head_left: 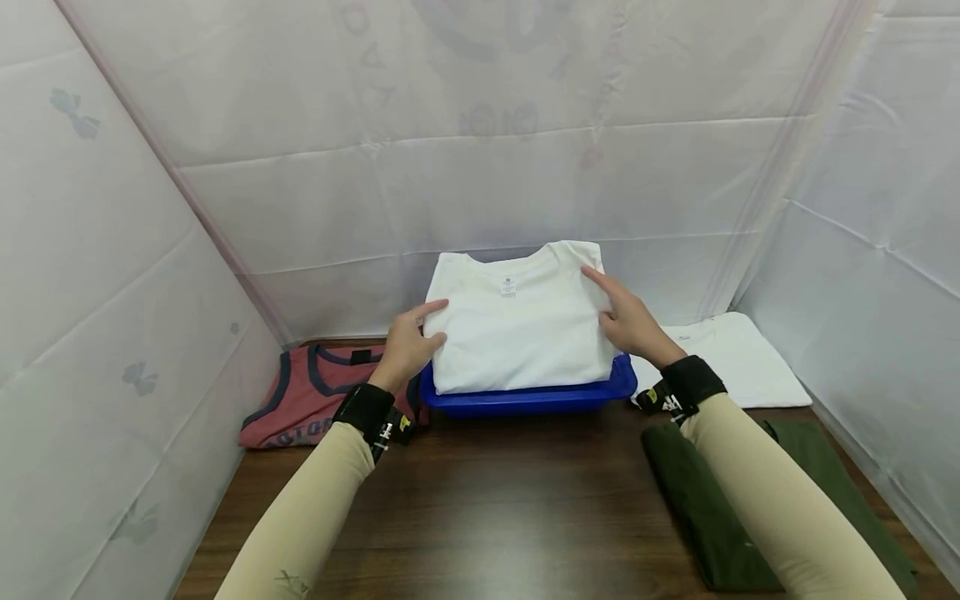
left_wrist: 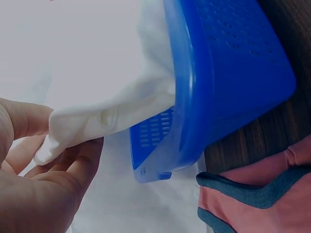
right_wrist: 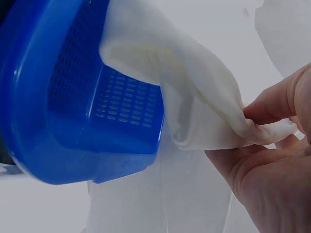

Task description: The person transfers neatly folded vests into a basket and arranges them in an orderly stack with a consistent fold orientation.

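Pinched at its two side edges, a folded white T-shirt [head_left: 517, 337] hangs between the left hand [head_left: 405, 348], at the left end of the blue basket [head_left: 525, 403], and the right hand [head_left: 632, 321], at the basket's right end; thumbs lie on one face, fingers beneath. Its near edge lies just inside the basket's front rim, while the rest slopes up over the basket and beyond its back.

Brown tabletop [head_left: 480, 500] stretches before the basket toward the person. Left of the basket, just beside it, lies a red tank top [head_left: 300, 408]; right of it, a second white garment [head_left: 750, 367], with dark green cloth [head_left: 686, 483] nearer the person. White sheeting [head_left: 450, 192] rises close behind the basket; whether the shirt touches it, I cannot tell.

From above, the shirt covers the basket's inside, though slotted walls show in both wrist views. The right sleeve crosses the green cloth, and the collar label [head_left: 507, 287] is too small to read.

The neckline points away from the person, past the basket's back; the shirt's wider span runs left to right, along the front rim.
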Demonstrator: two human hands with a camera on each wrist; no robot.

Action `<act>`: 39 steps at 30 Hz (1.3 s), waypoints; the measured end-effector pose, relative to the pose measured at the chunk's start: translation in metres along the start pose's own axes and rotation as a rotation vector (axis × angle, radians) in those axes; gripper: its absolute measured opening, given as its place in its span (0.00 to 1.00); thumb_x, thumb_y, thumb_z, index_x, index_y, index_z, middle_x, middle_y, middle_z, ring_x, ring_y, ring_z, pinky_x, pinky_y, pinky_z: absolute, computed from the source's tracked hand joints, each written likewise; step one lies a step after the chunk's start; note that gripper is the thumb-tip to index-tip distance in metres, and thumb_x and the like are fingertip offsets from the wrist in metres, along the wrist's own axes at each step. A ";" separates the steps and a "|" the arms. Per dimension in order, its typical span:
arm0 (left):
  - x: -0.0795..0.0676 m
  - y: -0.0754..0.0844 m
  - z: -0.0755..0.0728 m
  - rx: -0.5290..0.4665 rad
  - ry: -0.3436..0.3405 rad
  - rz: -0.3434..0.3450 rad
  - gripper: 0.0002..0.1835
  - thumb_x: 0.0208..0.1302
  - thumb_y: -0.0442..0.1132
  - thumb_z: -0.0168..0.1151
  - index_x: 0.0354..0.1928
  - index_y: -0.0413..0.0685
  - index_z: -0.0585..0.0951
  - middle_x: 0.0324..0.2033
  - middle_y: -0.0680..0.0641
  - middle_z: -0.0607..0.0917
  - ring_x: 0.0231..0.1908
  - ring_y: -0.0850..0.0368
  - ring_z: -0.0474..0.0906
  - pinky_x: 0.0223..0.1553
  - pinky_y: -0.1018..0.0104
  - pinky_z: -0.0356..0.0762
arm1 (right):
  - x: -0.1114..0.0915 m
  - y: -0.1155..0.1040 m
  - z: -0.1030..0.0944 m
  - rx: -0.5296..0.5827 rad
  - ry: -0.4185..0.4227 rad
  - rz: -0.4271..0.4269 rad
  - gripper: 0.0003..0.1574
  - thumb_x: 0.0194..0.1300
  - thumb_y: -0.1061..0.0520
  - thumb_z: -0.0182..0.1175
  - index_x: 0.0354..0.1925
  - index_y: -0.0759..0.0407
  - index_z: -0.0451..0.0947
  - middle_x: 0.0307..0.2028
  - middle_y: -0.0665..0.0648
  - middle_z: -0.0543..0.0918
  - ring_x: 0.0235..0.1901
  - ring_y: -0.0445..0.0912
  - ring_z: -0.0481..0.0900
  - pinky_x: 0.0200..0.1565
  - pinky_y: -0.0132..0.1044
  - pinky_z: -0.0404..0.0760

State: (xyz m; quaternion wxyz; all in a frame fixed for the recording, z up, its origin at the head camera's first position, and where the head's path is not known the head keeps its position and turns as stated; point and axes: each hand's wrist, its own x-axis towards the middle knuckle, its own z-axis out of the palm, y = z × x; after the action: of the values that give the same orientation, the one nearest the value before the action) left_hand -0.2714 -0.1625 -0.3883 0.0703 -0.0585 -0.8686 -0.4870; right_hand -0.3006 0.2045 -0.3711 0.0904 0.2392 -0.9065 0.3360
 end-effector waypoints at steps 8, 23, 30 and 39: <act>0.010 -0.005 0.007 0.043 -0.008 0.017 0.30 0.64 0.25 0.63 0.69 0.45 0.78 0.69 0.38 0.74 0.65 0.46 0.71 0.59 0.54 0.73 | 0.011 0.009 0.006 -0.005 -0.058 0.064 0.50 0.64 0.77 0.42 0.82 0.56 0.51 0.78 0.67 0.55 0.73 0.60 0.59 0.53 0.52 0.64; 0.014 -0.017 0.025 0.052 -0.179 -0.175 0.26 0.72 0.35 0.62 0.70 0.40 0.75 0.74 0.35 0.66 0.75 0.41 0.57 0.71 0.44 0.63 | 0.013 0.019 0.037 0.013 -0.180 0.253 0.50 0.64 0.76 0.46 0.81 0.57 0.53 0.77 0.69 0.57 0.62 0.62 0.65 0.52 0.50 0.71; 0.020 -0.013 0.029 0.167 -0.216 -0.204 0.26 0.69 0.35 0.65 0.68 0.38 0.77 0.71 0.35 0.71 0.73 0.39 0.63 0.69 0.45 0.67 | 0.020 0.025 0.046 -0.018 -0.263 0.327 0.49 0.66 0.73 0.49 0.82 0.56 0.51 0.78 0.69 0.55 0.56 0.61 0.70 0.38 0.41 0.74; 0.028 -0.008 0.041 0.315 -0.251 -0.257 0.27 0.67 0.39 0.68 0.65 0.33 0.78 0.66 0.33 0.75 0.67 0.37 0.69 0.64 0.47 0.73 | 0.024 0.022 0.053 -0.022 -0.337 0.387 0.49 0.65 0.75 0.48 0.81 0.58 0.51 0.78 0.70 0.55 0.62 0.62 0.65 0.33 0.37 0.71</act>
State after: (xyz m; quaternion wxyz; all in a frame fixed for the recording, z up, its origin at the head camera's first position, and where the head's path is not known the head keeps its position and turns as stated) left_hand -0.3024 -0.1309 -0.4107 -0.0926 0.0042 -0.9360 -0.3395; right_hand -0.3324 0.1757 -0.4159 -0.1255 0.1129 -0.9412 0.2926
